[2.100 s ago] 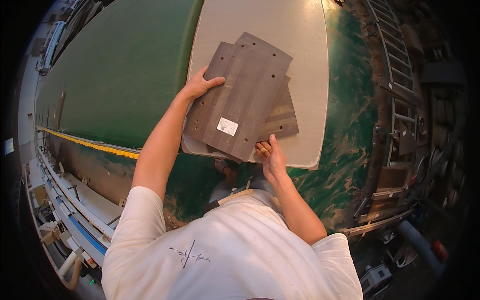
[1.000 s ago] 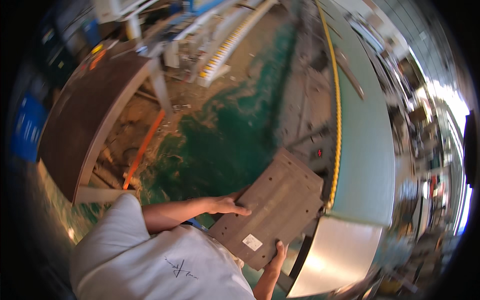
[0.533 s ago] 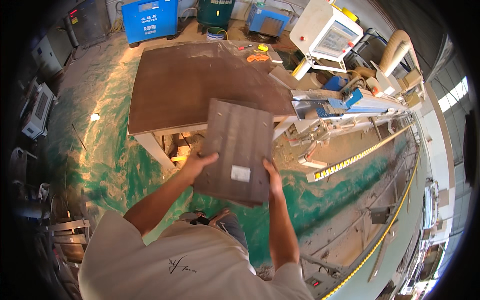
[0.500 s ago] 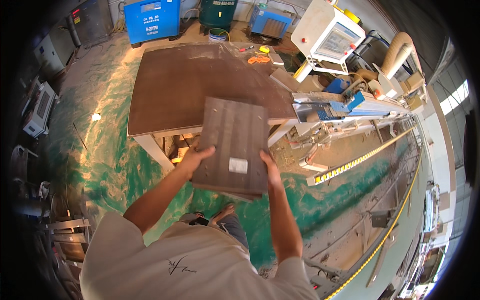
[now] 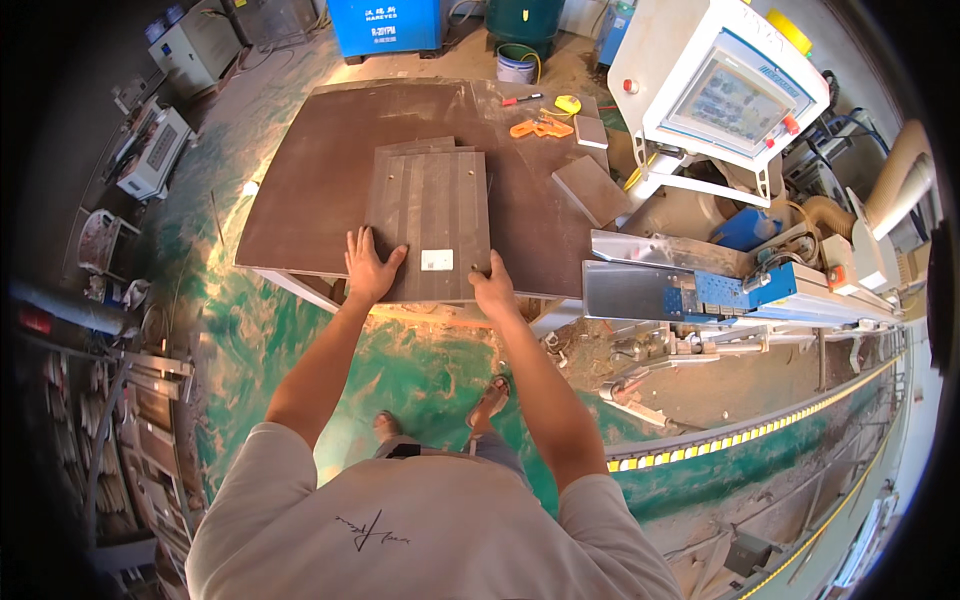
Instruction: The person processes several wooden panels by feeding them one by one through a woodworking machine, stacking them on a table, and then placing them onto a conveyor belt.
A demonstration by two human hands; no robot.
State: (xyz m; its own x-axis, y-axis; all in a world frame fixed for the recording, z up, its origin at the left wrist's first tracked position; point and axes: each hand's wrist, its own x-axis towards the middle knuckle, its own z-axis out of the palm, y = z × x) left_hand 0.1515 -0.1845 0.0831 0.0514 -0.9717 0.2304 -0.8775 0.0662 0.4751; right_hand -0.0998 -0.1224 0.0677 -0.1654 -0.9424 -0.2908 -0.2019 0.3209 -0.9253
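Dusty green floor [image 5: 260,350] runs up to a big brown table [image 5: 320,150], with a blue cabinet [image 5: 385,30] behind it and a white control box [image 5: 740,90] over to the right. From where I stand, a stack of brown panels [image 5: 430,215] lies flat on that table, toward the person, its near end about at the table's near edge. The sheets sit slightly askew, an under one peeking out at the far end; the top one carries a white label [image 5: 436,261] and a few small holes. The left hand [image 5: 374,268] is spread and loose at the left edge, its thumb over the top face. The right hand [image 5: 494,290] touches the right edge by the near corner; whether its fingers curl underneath I can't tell, since the hand itself hides them. I'd judge the panels stiff and fairly heavy together, with smooth faces that could slide on each other and corners that might chip. Best hold: both long edges, fingers beneath the lowest sheet, thumbs on top.
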